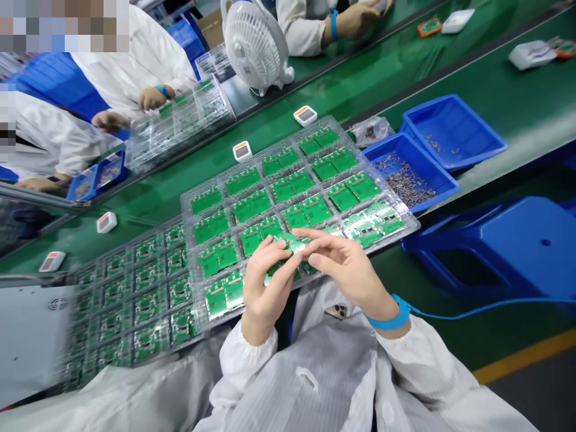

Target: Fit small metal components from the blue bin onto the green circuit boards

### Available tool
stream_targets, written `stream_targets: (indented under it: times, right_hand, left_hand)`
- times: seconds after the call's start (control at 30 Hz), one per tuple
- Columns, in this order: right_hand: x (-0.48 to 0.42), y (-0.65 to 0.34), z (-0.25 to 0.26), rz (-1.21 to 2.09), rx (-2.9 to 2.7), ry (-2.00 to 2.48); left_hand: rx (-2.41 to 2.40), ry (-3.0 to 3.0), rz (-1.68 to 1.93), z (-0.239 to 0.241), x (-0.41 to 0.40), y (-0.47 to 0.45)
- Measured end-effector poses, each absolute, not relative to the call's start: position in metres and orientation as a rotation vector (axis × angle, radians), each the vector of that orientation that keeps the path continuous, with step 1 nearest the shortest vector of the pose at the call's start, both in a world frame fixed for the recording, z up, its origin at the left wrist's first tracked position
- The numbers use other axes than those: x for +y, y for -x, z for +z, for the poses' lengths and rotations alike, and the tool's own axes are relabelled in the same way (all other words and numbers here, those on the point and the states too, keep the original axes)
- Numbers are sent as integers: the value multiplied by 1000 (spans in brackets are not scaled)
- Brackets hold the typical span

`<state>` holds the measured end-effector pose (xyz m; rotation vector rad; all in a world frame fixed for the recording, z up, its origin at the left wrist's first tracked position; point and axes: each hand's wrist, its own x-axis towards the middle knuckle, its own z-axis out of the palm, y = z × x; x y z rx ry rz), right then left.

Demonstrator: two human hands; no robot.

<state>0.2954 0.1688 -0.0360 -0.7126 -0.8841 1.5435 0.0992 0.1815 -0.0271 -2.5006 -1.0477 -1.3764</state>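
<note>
Smock (335, 360) nearest, left hand (269, 285) and right hand (348, 270) pinch a board (294, 242) by trays (387, 191) on a green bench (274, 129).

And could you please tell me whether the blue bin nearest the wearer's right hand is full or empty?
Neither: the blue bin is partly filled. Small parts lie heaped in it, with bare blue walls showing.

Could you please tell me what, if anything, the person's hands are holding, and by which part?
A small green circuit board: the left hand holds its left end. The right hand's fingertips meet its right end; whether they grip is unclear.
</note>
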Motion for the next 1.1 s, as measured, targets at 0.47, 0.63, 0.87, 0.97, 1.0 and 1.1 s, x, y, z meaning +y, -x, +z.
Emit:
stream_targets:
  times: [0.47, 0.63, 0.87, 0.97, 1.0, 1.1]
  right_hand:
    - [174, -291, -44, 1334, -925, 809]
    - [173, -296, -42, 1277, -976, 792]
    - [173, -297, -44, 1050, -1117, 842]
    - [173, -301, -43, 921, -1152, 882]
    - [173, -302, -43, 900, -1178, 883]
    - [172, -304, -41, 819, -1282, 881]
  left_hand:
    - [-1037, 2745, -1372, -28, 180, -90]
    - [-1464, 2948, -1603, -25, 180, -87]
    - [-1895, 2847, -1869, -16, 178, -92]
    - [-1922, 2785, -1932, -14, 180, -94]
    - [-1932, 2768, -1913, -13, 180, -96]
    - [-1917, 2812, -1838, -11, 181, -103]
